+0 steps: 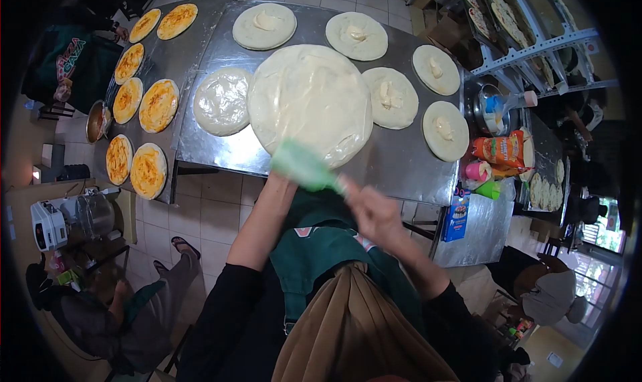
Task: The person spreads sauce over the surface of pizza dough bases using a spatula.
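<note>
A large round of dough [311, 101], its top glossy with a pale spread, lies in the middle of the metal table and reaches toward its front edge. My right hand [376, 215] is closed round the handle of a green spatula [304, 164], which is smeared by motion near the dough's front edge. Behind the spatula's blade, my left hand [282, 182] is close to that same edge; its fingers are hidden. A smaller glossy dough round [223, 101] sits at the left, against the large one.
Several dough rounds with pale dollops [393, 98] surround the large one. On the left table are orange-topped rounds [159, 106]. A metal bowl [491, 111], an orange packet [500, 149] and a blue box [457, 215] stand right. A seated person [114, 315] is lower left.
</note>
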`<move>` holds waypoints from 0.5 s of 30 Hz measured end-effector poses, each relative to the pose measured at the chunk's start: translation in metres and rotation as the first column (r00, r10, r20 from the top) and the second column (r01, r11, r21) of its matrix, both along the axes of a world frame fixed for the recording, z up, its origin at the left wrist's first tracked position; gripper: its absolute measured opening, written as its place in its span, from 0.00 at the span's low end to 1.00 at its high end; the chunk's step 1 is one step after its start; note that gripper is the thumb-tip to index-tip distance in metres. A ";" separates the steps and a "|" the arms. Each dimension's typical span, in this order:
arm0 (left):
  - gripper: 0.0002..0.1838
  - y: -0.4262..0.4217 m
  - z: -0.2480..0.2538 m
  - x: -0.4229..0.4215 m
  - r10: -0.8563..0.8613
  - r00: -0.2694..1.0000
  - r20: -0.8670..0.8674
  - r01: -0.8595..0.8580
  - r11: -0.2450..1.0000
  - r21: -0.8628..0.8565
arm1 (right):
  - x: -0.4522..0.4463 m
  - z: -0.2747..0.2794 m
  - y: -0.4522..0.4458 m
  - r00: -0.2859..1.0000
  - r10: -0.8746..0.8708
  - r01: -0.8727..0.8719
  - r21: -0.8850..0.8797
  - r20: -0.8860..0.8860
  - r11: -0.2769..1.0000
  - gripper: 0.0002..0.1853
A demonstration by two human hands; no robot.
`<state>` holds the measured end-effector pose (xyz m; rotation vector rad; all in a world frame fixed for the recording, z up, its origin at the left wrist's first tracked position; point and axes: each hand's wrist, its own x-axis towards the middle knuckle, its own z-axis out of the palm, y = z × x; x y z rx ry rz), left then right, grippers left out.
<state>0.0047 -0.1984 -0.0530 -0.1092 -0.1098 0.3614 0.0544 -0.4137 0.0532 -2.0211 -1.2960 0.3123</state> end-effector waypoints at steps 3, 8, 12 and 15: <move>0.35 0.000 0.001 -0.004 0.012 1.000 0.002 -0.012 1.000 -0.002 | -0.003 0.017 -0.002 0.983 0.045 -0.059 -0.073 -0.176 0.996 0.26; 0.35 0.002 -0.011 0.001 0.029 0.973 0.228 -0.048 0.996 0.075 | 0.016 0.015 0.007 0.987 -0.099 0.110 0.078 -0.130 0.991 0.24; 0.35 0.002 0.003 0.001 0.058 0.986 0.154 -0.065 0.997 0.035 | 0.004 0.028 0.000 0.997 -0.008 0.008 0.000 -0.078 1.000 0.22; 0.35 0.002 0.012 -0.002 0.074 0.989 0.125 -0.077 0.997 0.023 | 0.027 0.008 -0.002 0.983 -0.138 0.150 0.098 -0.123 0.984 0.19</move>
